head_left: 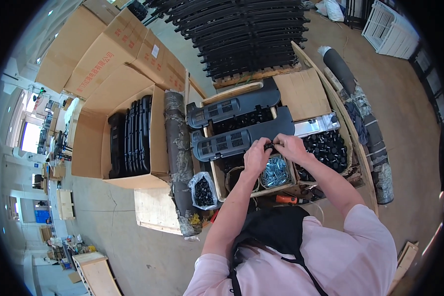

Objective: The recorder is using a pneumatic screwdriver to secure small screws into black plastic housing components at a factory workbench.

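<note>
My left hand (pixel 257 157) and my right hand (pixel 290 147) meet at the near edge of a dark grey plastic cover (pixel 232 141). Between their pinched fingertips is a small black part (pixel 269 146), mostly hidden, so its exact kind does not show. A second cover (pixel 234 109) of the same slotted, hook-ended shape lies just beyond. Right below my hands stands a box section full of silver screws (pixel 275 172). Black knob-like plastic parts (pixel 329 149) fill the section to the right of my right hand.
A carton (pixel 155 143) of upright black panels stands left, beside a worn wrapped roller (pixel 177 133). A bag of small black parts (pixel 203 191) sits nearer. Flat cardboard (pixel 303 96) and a silver metal piece (pixel 313 125) lie right. Stacked black bars (pixel 251 37) rise behind; an orange-handled tool (pixel 286 199) lies below.
</note>
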A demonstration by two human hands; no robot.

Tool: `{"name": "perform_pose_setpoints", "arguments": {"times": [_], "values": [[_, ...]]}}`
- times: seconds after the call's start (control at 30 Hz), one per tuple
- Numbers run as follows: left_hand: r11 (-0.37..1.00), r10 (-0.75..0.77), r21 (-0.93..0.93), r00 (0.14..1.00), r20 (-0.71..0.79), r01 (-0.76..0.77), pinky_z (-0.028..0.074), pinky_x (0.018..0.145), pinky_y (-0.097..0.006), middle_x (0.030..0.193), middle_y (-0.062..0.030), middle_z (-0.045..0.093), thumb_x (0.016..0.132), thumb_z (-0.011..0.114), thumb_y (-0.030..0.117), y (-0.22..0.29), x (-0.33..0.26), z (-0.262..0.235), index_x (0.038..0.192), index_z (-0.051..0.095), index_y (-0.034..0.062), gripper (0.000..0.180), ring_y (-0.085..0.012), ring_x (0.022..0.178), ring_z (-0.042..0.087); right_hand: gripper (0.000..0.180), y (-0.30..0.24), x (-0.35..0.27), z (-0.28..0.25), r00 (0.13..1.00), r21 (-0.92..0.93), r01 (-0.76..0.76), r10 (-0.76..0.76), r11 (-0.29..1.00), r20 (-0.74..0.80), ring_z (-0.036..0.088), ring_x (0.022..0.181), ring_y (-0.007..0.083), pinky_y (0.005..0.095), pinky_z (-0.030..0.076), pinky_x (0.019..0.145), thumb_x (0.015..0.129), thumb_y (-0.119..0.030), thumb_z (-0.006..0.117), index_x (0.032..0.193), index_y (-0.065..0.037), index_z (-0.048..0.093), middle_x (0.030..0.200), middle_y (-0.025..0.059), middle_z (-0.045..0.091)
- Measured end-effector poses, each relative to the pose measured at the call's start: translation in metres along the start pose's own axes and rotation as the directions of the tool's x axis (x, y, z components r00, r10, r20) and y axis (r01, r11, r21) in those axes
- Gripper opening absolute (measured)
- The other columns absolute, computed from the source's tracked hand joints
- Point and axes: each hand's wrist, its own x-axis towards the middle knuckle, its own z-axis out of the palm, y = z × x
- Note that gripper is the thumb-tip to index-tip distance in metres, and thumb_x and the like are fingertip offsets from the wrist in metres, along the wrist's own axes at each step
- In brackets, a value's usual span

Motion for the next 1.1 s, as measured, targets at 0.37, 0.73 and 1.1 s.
{"name": "perform_pose_setpoints", "arguments": {"times": [0.37,0.73,1.1], "values": [[0.993,-0.051,0.111,0.993,0.102,0.040,0.055,0.088,-0.048,0.115,-0.0132,0.069,0.087,0.074,0.019,0.004,0.018,0.013,0.119,0.061,0.0136,0.034,-0.0378,0.105,0.068,0.017,0.019,0.010,0.001,0.996,0.036,-0.085,0.083,0.996,0.044,0.070,0.086,0.0356,0.0472,0.054,0.075,0.087,-0.020,0.069,0.100,-0.010,0.069,0.087,0.0127,0.073],[0.997,0.001,0.072,0.996,0.087,-0.007,0.056,0.082,-0.048,0.110,-0.0154,0.067,0.087,0.074,0.016,-0.008,0.026,0.015,0.122,0.055,0.0103,0.040,-0.0373,0.100,0.069,0.017,0.019,0.013,-0.001,0.999,0.035,-0.039,0.038,0.999,0.014,0.071,0.088,0.0309,0.0429,0.055,0.073,0.090,-0.016,0.064,0.105,-0.007,0.066,0.091,0.0131,0.071],[0.228,-0.231,-0.818,0.845,0.482,0.529,0.041,0.055,-0.027,0.079,-0.0021,0.054,0.108,0.053,0.024,-0.025,-0.042,-0.019,0.115,0.056,0.0042,0.022,-0.0120,0.067,0.053,0.031,0.022,-0.036,-0.001,0.842,0.817,-0.515,0.333,0.259,0.425,0.069,0.102,0.0225,0.0352,0.059,0.090,0.100,-0.003,0.058,0.129,0.006,0.057,0.114,0.0137,0.065]]}}
